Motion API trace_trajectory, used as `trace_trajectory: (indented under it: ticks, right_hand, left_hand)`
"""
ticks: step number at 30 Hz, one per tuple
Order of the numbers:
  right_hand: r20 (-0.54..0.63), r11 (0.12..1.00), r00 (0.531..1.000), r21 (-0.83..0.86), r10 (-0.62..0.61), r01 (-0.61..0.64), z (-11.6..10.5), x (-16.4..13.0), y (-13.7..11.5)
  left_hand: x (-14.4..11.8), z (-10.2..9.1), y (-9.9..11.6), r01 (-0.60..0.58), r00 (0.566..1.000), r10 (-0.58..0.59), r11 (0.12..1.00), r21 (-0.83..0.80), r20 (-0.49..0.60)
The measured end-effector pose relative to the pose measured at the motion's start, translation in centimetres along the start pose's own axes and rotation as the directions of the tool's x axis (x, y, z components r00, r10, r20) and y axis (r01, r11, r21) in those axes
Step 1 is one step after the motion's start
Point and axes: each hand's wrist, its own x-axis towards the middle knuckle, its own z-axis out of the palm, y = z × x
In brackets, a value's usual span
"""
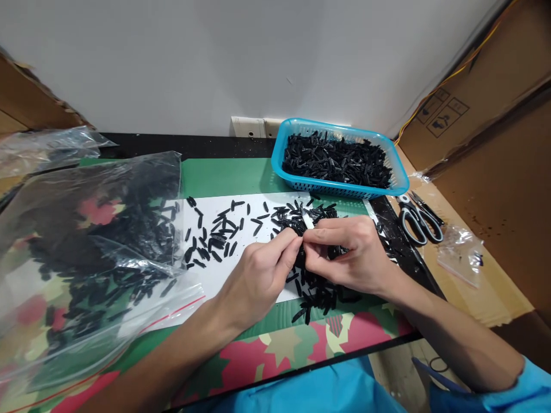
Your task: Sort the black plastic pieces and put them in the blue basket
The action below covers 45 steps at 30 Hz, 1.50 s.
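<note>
My left hand (pixel 263 271) is closed in a pinch over the pile of small black strips (pixel 321 289); what lies between its fingertips is too small and hidden to name. Fingertip to fingertip with it, my right hand (pixel 350 252) is also closed. A short, pale, pointed tool (pixel 307 218) sticks out from the right fingers towards the back; its kind is not clear. Beneath both hands the strips heap up on a white sheet (pixel 241 269). More strips (pixel 217 238) lie scattered to the left of my hands.
Behind the pile stands a blue plastic basket (pixel 340 188) full of black strips. A clear zip bag (pixel 99 241) holding more strips covers the left side. On cardboard at the right lie scissors (pixel 419 221) and a small plastic bag (pixel 460 252). A wall socket (pixel 249 127) sits behind.
</note>
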Motion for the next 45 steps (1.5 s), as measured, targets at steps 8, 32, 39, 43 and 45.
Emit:
trace_trajectory:
  ticks: [8, 32, 39, 43, 45]
  right_hand:
    - [-0.113, 0.998, 0.993, -0.052, 0.031, -0.037, -0.4, 0.4, 0.9]
    - [0.130, 0.986, 0.992, 0.166, -0.009, -0.013, -0.9, 0.5, 0.5]
    - [0.076, 0.992, 0.997, 0.124, 0.002, -0.011, -0.3, 0.4, -0.2]
    - [-0.004, 0.993, 1.000, 0.119, 0.017, -0.017, 0.3, 0.2, -0.3]
    - [-0.051, 0.994, 0.999, 0.109, 0.018, -0.012, 0.6, 0.1, -0.3]
  left_hand:
    - [0.2, 0.0, 0.3, 0.078, 0.997, -0.079, 0.973, -0.217, 0.008]
    - [0.0, -0.1, -0.1, -0.049, 0.997, 0.038, 0.986, -0.157, -0.070]
    - [-0.4, 0.4, -1.0, -0.197, 0.974, 0.203, 0.978, 0.066, -0.104]
    - [-0.4, 0.6, -0.9, -0.226, 0.964, 0.239, 0.967, 0.117, -0.113]
    - [-0.4, 0.6, -0.7, -0.219, 0.966, 0.230, 0.971, 0.101, -0.117]
